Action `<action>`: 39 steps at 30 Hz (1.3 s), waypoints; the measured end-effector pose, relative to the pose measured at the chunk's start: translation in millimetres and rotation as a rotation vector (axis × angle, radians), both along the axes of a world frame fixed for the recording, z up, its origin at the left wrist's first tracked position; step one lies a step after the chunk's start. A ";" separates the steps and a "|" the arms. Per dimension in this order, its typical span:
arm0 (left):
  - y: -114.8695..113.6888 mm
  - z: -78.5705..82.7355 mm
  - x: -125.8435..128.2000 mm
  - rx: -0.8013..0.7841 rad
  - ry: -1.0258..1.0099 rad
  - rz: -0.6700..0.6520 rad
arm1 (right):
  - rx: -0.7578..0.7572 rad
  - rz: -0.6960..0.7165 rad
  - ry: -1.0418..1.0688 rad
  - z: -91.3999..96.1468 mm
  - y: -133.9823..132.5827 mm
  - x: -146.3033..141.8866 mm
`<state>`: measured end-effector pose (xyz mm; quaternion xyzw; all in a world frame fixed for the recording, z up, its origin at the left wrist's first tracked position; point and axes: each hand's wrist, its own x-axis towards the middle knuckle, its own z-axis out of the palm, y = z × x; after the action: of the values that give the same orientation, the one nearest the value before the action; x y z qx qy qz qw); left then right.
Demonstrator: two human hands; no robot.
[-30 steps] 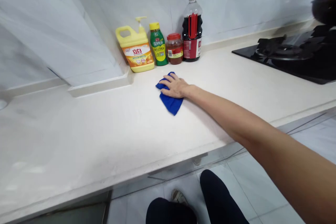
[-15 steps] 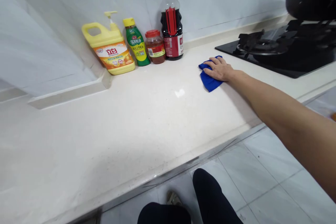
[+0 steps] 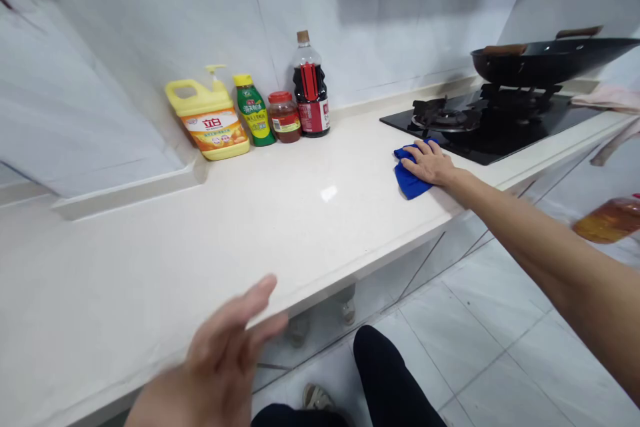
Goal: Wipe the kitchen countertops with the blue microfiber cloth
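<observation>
My right hand (image 3: 431, 163) presses a blue cloth (image 3: 412, 183) onto the white countertop (image 3: 280, 213), near the left front corner of the black gas stove (image 3: 493, 147). Its fingers lie over the cloth, which spreads out below and beside them. At the front edge of the counter my left hand (image 3: 223, 353) is raised and somewhat blurred by motion. Nothing is in it, and its thumb and fingers are apart.
Against the back wall stand a yellow detergent jug (image 3: 213, 123), a green squeeze bottle (image 3: 255, 113), a red-lidded jar (image 3: 285, 119) and a dark sauce bottle (image 3: 311, 90). A wok (image 3: 550, 63) sits on the stove. An oil bottle (image 3: 607, 220) is at the right.
My left hand has come into view at the bottom. My right hand and the cloth have shifted along the counter towards its front edge. The view has tilted up, showing more of the wok.
</observation>
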<state>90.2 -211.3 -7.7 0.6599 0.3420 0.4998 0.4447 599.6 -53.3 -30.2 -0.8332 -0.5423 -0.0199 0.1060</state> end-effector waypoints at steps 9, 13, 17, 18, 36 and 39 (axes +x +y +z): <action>107.8 34.1 -27.0 -0.024 0.323 0.191 | 0.010 -0.004 -0.054 -0.9 -59.7 -52.3; 133.7 32.5 -44.1 -0.034 0.685 0.251 | 0.028 -0.004 -0.078 -3.1 -84.3 -92.1; 147.3 28.4 -43.2 0.057 0.877 0.196 | 0.059 0.015 -0.096 -7.0 -96.9 -141.1; 150.9 26.2 -40.9 0.082 0.913 0.186 | 0.073 0.035 -0.101 -7.7 -97.6 -155.1; 209.5 11.1 -4.8 0.265 1.136 0.272 | 0.036 1.010 0.002 16.4 17.6 -328.9; 209.6 5.4 -5.3 0.307 1.157 0.310 | 0.060 1.077 0.015 11.5 47.7 -329.3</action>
<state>85.0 -1.8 -2.3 0.8230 0.5439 0.1633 0.0093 270.4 -5.5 -18.7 -0.4338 -0.8913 0.0280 0.1287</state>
